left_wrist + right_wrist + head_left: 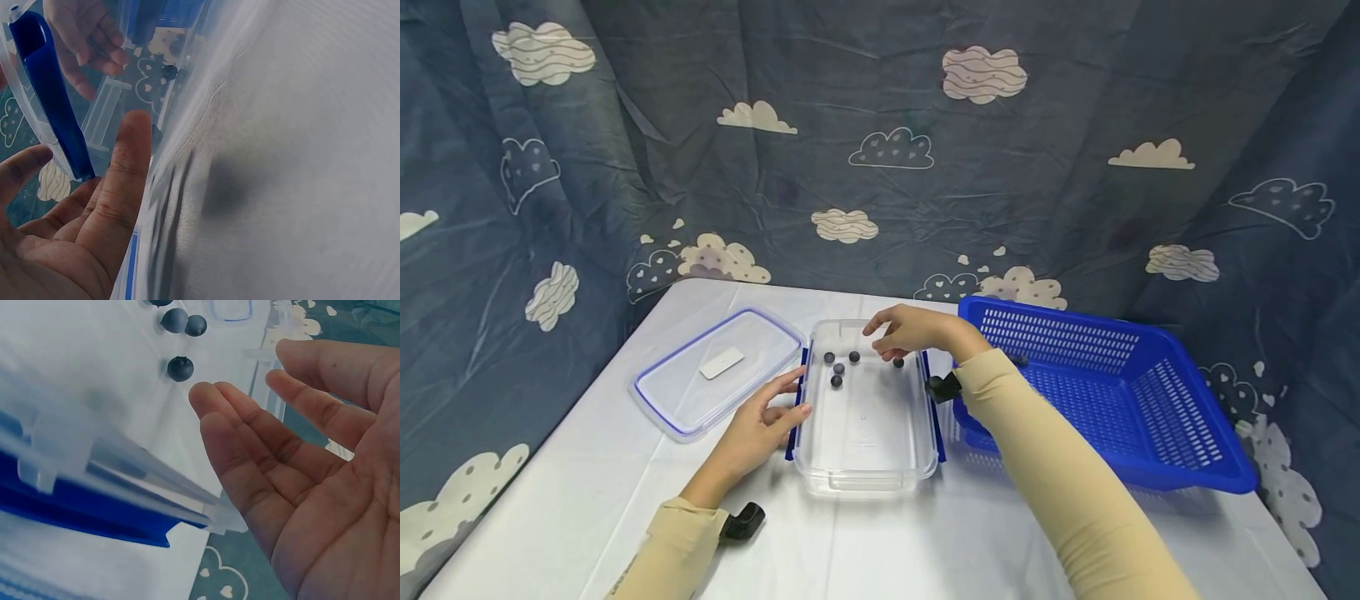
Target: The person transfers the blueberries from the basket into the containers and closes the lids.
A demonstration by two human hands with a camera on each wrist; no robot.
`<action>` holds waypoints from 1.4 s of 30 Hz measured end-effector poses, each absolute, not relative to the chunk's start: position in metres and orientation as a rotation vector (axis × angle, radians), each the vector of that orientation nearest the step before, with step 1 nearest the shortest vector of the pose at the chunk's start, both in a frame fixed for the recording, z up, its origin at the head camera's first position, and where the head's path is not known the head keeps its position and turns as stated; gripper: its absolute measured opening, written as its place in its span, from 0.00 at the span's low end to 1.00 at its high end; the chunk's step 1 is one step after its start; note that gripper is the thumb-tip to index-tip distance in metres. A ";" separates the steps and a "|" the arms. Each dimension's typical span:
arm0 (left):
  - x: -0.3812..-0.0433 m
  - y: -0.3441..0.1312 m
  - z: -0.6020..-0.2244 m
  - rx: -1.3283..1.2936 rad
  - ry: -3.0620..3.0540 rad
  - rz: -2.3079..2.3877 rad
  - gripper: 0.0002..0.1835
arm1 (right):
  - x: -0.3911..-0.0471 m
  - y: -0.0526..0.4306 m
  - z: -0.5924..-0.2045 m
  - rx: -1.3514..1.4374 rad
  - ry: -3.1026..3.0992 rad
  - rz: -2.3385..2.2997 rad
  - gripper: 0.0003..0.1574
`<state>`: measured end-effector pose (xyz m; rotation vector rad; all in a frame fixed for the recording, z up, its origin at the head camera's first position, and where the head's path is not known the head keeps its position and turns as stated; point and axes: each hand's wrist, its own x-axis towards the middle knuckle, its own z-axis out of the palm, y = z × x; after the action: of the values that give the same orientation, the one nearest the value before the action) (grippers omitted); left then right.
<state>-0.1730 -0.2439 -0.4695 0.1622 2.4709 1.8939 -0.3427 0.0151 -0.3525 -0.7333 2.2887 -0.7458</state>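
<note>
A clear container (865, 425) with blue side clips (53, 94) stands on the table. Several dark blueberries (837, 382) lie in its far half, one blueberry (898, 362) apart from the others beneath the right hand. My left hand (762, 429) rests its fingertips against the left clip and rim, fingers loosely extended. Over the far right part of the container hovers my right hand (910, 329), its fingers bent a little. Nothing shows between its thumb and fingers in the right wrist view, where a blueberry (180, 369) appears near the fingertips (203, 400).
A blue plastic basket (1187, 400) stands to the right of the container, partly behind the right sleeve (1052, 467). On the left lies a clear lid (760, 350) with a blue seal and a white label (722, 363). A cloud-patterned cloth (820, 125) hangs behind the table.
</note>
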 end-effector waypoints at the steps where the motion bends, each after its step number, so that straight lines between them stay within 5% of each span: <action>1: -0.173 -0.244 -0.470 0.165 2.472 1.894 0.35 | -0.342 0.016 -0.351 -0.736 2.292 -0.751 0.25; 42: -0.172 -0.243 -0.471 0.148 2.479 1.888 0.34 | -0.359 0.156 -0.329 -0.626 2.471 -0.969 0.25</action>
<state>-0.1722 -0.2428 -0.4713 0.1476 2.4792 1.8884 -0.3587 0.1561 -0.3287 -0.6261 2.4710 -0.9688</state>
